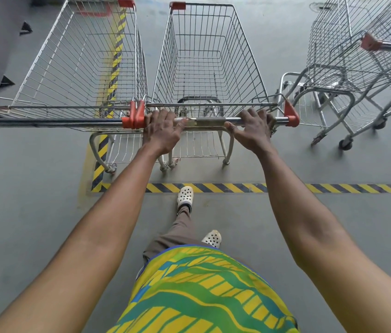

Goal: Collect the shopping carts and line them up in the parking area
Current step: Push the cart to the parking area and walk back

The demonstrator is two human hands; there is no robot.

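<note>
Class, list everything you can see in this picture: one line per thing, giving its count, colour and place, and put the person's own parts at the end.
Held cart: one, silver wire, orange corner caps, centre, empty.
Parked cart: one, silver wire, orange caps, beside the held cart on its left, handle ends touching.
Nested carts: at least two, silver, far right, angled away.
Hazard tape: yellow and black stripes, one strip across the floor, another running away under the parked cart.
Floor: grey.
Clogs: two, white with holes, front one on the tape.
Shirt: green, yellow, blue pattern, bottom centre.
Left hand: on the handle bar.
Right hand: on the handle bar.
</note>
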